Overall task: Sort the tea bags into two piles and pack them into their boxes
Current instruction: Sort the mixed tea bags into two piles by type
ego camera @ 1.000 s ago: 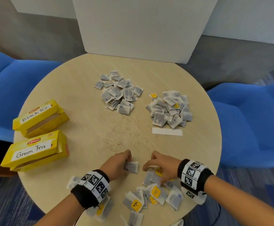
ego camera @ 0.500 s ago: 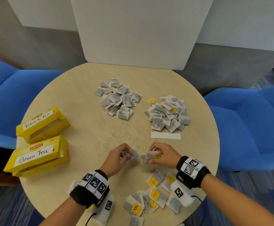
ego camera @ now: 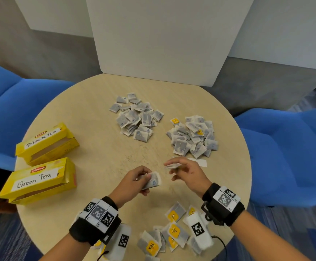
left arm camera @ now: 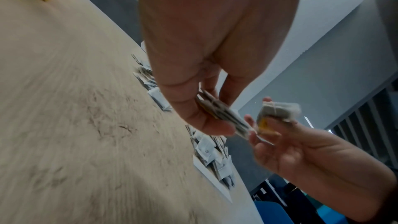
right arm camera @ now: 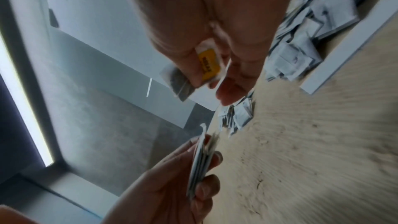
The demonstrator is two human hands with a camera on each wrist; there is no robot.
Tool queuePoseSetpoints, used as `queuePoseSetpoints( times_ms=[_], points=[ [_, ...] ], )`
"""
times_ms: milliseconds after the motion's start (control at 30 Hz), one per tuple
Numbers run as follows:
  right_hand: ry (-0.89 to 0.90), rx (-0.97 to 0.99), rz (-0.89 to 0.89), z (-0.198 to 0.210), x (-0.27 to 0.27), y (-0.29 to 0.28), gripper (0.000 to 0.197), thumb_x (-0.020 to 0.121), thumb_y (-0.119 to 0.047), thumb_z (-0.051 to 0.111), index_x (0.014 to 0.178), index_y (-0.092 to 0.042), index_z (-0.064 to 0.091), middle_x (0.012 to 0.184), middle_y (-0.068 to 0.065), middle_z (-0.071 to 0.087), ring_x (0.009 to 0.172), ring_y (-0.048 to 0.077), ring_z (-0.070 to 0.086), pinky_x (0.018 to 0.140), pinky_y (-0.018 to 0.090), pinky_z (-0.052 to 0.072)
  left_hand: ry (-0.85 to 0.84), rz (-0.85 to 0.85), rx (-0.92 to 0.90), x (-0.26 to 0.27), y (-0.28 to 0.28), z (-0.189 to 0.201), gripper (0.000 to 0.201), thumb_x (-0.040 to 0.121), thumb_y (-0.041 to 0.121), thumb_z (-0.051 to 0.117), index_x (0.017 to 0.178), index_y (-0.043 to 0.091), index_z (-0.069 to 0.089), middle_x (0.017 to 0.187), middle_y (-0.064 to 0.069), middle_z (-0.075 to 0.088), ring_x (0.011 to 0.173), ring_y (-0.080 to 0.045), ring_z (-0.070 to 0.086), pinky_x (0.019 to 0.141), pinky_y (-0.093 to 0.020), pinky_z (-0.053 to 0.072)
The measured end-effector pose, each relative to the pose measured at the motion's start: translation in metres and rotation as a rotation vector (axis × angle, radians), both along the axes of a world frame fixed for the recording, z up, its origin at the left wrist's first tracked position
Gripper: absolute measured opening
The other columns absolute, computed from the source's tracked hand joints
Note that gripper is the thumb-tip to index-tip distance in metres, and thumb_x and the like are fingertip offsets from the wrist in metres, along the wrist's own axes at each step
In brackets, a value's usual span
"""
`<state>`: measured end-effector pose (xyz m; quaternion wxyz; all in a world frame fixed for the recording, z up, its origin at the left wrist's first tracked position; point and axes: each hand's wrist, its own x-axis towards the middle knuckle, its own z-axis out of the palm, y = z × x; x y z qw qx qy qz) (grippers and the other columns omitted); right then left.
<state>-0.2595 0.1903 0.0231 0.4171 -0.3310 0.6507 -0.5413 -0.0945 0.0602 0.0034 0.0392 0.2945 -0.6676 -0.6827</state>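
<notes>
i am holding my left hand just above the round surface, its grip clamped on a thin stack of tea bags, thumb on one side and fingers curled round the other. the left wrist view is showing that stack edge-on between thumb and fingers. my right hand is hovering close beside it, not touching, and its grip is pinching a tea bag held nearly flat; from the right wrist view, a yellow tag is showing under my thumb, and i cannot tell whether it is one bag or two.

farther out on the surface two sorted piles are lying apart from each other: the left pile of grey bags, and the right pile, which is showing a couple of yellow tags. a white strip of paper is lying just on my side of the right pile, partly hidden behind my right hand. unsorted bags, several with yellow tags up, are lying scattered at the near edge between my wrists.

at the left edge two yellow boxes are sitting side by side, the farther one marked "black tea", the nearer one marked "green tea", both showing open sides.
</notes>
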Motion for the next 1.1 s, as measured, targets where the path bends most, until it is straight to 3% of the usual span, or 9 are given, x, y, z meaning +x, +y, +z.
queuePoseSetpoints(
  times_ms=[100,167,333,433,633,767,867,967,1100],
  points=[
    [0.206,-0.065,0.009,0.002,0.002,-0.003,0.075,0.076,0.024,0.048,0.085,-0.045,0.074,0.117,0.004,0.053,0.112,0.007,0.051,0.072,0.025,0.051,0.073,0.008,0.031,-0.003,0.0,0.014,0.015,0.099,0.008,0.044,0.109,0.014,0.054,0.083,-0.012,0.057,0.062,-0.02,0.06,0.059,-0.026,0.05],
    [0.258,-0.115,0.013,0.001,0.008,-0.006,0.08,0.074,0.025,0.045,0.091,-0.049,0.072,0.12,0.002,0.052,0.114,0.003,0.048,0.072,0.022,0.05,0.128,0.022,0.029,-0.006,0.001,0.022,0.015,0.099,0.006,0.043,0.108,0.014,0.053,0.085,-0.013,0.057,0.063,-0.02,0.058,0.06,-0.027,0.05],
    [0.417,-0.172,0.032,0.0,0.013,-0.011,0.046,0.087,-0.008,0.052,0.117,-0.041,0.061,0.12,0.001,0.051,0.109,0.007,0.051,0.09,0.016,0.042,0.157,0.027,0.172,-0.012,0.002,0.034,0.027,0.1,0.014,0.041,0.101,-0.001,0.063,0.086,-0.011,0.059,0.067,-0.02,0.054,0.061,-0.029,0.048],
    [0.403,-0.164,0.033,0.001,0.013,-0.016,0.039,0.084,-0.021,0.047,0.118,-0.03,0.064,0.113,0.006,0.053,0.105,0.009,0.052,0.091,0.014,0.04,0.152,0.05,0.18,-0.016,0.002,0.035,0.025,0.097,0.018,0.051,0.098,-0.003,0.066,0.084,-0.01,0.061,0.066,-0.019,0.055,0.059,-0.028,0.049],
    [0.208,0.014,0.045,0.006,-0.008,-0.018,0.062,0.078,0.016,0.053,0.116,-0.033,0.063,0.117,0.0,0.061,0.102,0.017,0.057,0.08,0.029,0.053,0.099,0.063,0.003,-0.019,-0.004,0.027,0.021,0.093,0.012,0.056,0.087,-0.008,0.061,0.075,-0.006,0.054,0.059,-0.01,0.053,0.056,-0.025,0.049],
    [0.069,0.071,-0.087,0.015,-0.023,-0.028,0.028,0.082,0.005,0.066,0.099,-0.016,0.072,0.097,0.002,0.07,0.076,0.012,0.063,0.065,0.022,0.053,0.067,0.06,-0.005,-0.02,-0.009,0.022,0.013,0.091,0.01,0.06,0.089,-0.001,0.066,0.082,-0.009,0.06,0.06,-0.01,0.055,0.058,-0.023,0.051],
    [0.006,0.115,-0.365,0.008,-0.062,-0.042,0.023,0.083,0.006,0.065,0.106,0.001,0.068,0.088,0.007,0.067,0.071,0.012,0.063,0.058,0.019,0.055,0.056,0.109,-0.038,-0.022,-0.019,0.019,0.011,0.089,0.003,0.061,0.099,0.005,0.067,0.101,-0.008,0.062,0.067,-0.014,0.06,0.064,-0.024,0.055],
    [0.032,0.211,-0.589,-0.009,-0.109,-0.05,0.026,0.085,0.006,0.063,0.108,-0.006,0.065,0.104,0.019,0.061,0.076,0.021,0.062,0.057,0.024,0.057,0.041,0.197,-0.089,-0.028,-0.043,0.016,0.023,0.087,0.002,0.063,0.107,0.013,0.062,0.106,-0.014,0.058,0.063,-0.02,0.063,0.063,-0.026,0.057],
    [0.3,0.556,-0.564,-0.019,-0.132,-0.046,0.049,0.085,-0.008,0.066,0.13,-0.014,0.049,0.131,0.016,0.044,0.087,0.029,0.058,0.074,0.037,0.056,-0.042,0.318,-0.276,-0.055,-0.094,0.019,0.024,0.088,0.009,0.063,0.111,0.013,0.056,0.093,-0.011,0.061,0.056,-0.019,0.063,0.056,-0.029,0.058]
  ],
)
